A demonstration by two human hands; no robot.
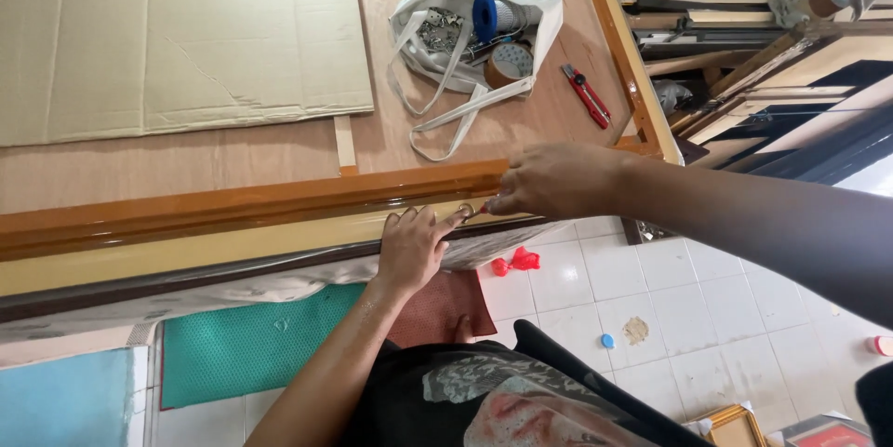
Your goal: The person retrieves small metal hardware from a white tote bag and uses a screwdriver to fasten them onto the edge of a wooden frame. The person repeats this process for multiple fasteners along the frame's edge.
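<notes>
On the orange frame rail [233, 205], the left hand [414, 247] lies flat, fingers spread, gripping nothing. Beside it the right hand [549, 182] pinches a small tool (red-handled) [476, 211].

- Two hands at the frame edge: left hand [415, 244], right hand [549, 182].
- One glossy brown frame [233, 210] across the board.
- One cardboard sheet [177, 47].
- One white bag [474, 33], holding one blue spool [493, 14], one tape roll [510, 63] and a heap of metal clips [442, 33], too many to count.
- One red cutter [586, 95].
- Three floor mats: green mat [251, 349], red mat [442, 307], blue mat [65, 400].
</notes>
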